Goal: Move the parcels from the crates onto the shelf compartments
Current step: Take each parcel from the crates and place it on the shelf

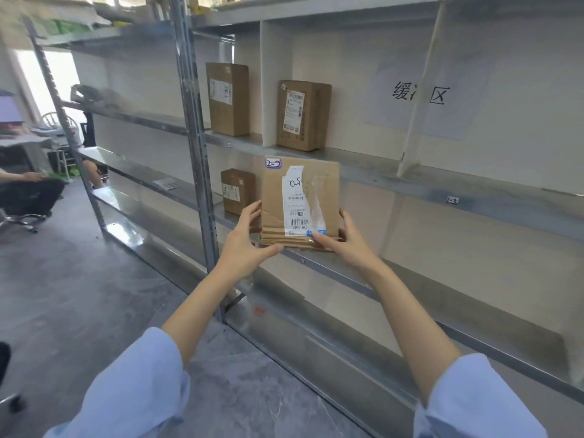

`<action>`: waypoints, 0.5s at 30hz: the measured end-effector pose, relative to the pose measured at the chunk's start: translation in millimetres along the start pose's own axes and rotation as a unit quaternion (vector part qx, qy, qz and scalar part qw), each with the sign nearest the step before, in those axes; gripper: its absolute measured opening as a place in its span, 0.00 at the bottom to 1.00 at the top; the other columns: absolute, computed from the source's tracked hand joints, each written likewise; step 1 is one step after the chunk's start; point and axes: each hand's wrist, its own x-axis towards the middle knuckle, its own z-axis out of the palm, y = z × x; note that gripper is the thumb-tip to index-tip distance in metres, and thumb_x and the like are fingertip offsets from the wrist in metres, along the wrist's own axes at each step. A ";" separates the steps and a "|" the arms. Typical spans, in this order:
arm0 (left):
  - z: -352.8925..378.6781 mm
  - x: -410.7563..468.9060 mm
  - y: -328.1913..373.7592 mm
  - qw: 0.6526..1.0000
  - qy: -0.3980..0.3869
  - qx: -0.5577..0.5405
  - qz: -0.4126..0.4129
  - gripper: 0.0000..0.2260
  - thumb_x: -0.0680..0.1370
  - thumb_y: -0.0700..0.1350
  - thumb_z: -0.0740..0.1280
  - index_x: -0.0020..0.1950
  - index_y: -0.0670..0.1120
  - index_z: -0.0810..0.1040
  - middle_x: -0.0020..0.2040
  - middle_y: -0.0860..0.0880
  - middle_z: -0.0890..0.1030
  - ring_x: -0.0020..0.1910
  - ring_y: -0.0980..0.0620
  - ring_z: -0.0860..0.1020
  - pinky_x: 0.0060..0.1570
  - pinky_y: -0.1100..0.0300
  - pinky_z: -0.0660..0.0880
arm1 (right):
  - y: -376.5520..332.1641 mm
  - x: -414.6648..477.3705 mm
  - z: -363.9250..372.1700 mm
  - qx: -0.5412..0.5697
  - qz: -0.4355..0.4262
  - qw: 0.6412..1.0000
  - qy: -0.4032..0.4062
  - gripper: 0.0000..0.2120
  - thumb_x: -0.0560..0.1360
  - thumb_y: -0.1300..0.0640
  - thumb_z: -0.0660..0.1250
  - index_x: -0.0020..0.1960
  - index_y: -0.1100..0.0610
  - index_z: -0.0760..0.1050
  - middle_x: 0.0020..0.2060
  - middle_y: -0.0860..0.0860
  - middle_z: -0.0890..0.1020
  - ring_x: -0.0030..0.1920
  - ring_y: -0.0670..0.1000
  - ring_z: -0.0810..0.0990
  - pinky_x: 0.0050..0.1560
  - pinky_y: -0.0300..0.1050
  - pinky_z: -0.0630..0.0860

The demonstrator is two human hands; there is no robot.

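I hold a flat brown cardboard parcel (298, 202) upright in front of the metal shelf (442, 184). It bears a torn white shipping label and a small purple tag reading "2-2" at its top left corner. My left hand (249, 238) grips its lower left edge, thumb under the bottom. My right hand (343, 238) grips its lower right corner. The parcel's bottom edge is level with the front lip of the second shelf level.
Two brown boxes (228, 98) (302, 115) stand in upper compartments split by a white divider (273, 86). A smaller box (237, 191) sits on the level below, left of my parcel. A steel upright (196, 153) stands left. A seated person (28, 191) is far left.
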 end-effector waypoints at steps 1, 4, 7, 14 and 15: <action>-2.7 3.2 -1.7 1.000 0.003 0.002 0.001 0.42 0.69 0.48 0.79 0.77 0.56 0.58 0.71 0.54 0.71 0.66 0.54 0.71 0.64 0.43 0.73 | -2.0 5.3 2.0 0.001 -0.001 1.000 -0.002 0.41 0.75 0.51 0.73 0.78 0.45 0.51 0.64 0.48 0.77 0.57 0.40 0.79 0.47 0.28 0.74; -7.2 11.8 -10.9 1.000 0.001 0.007 0.003 0.42 0.69 0.49 0.78 0.77 0.56 0.58 0.70 0.56 0.71 0.66 0.54 0.71 0.65 0.45 0.72 | 2.0 24.1 6.7 -0.005 0.006 1.000 -0.010 0.41 0.73 0.52 0.75 0.77 0.46 0.52 0.63 0.53 0.78 0.60 0.48 0.80 0.50 0.34 0.77; -8.4 15.2 -28.8 1.000 -0.005 0.017 -0.001 0.41 0.70 0.48 0.78 0.77 0.55 0.58 0.67 0.59 0.70 0.64 0.56 0.72 0.66 0.50 0.71 | 10.9 39.6 15.2 0.001 0.024 0.999 -0.022 0.41 0.72 0.54 0.76 0.75 0.48 0.53 0.62 0.55 0.78 0.58 0.50 0.81 0.46 0.34 0.79; -2.4 36.7 -97.0 0.998 -0.042 0.041 -0.033 0.42 0.67 0.56 0.76 0.76 0.57 0.58 0.70 0.60 0.70 0.65 0.58 0.73 0.66 0.46 0.72 | 63.7 89.7 45.9 -0.017 0.093 0.995 -0.020 0.55 0.56 0.39 0.82 0.75 0.51 0.58 0.65 0.50 0.76 0.60 0.49 0.79 0.62 0.54 0.78; -0.7 45.3 -107.7 0.997 -0.048 0.046 -0.039 0.41 0.68 0.55 0.76 0.76 0.58 0.58 0.70 0.62 0.70 0.65 0.58 0.73 0.66 0.46 0.72 | 72.8 101.1 49.1 -0.028 0.102 0.994 -0.024 0.55 0.56 0.38 0.82 0.75 0.52 0.60 0.65 0.49 0.76 0.61 0.49 0.78 0.62 0.54 0.77</action>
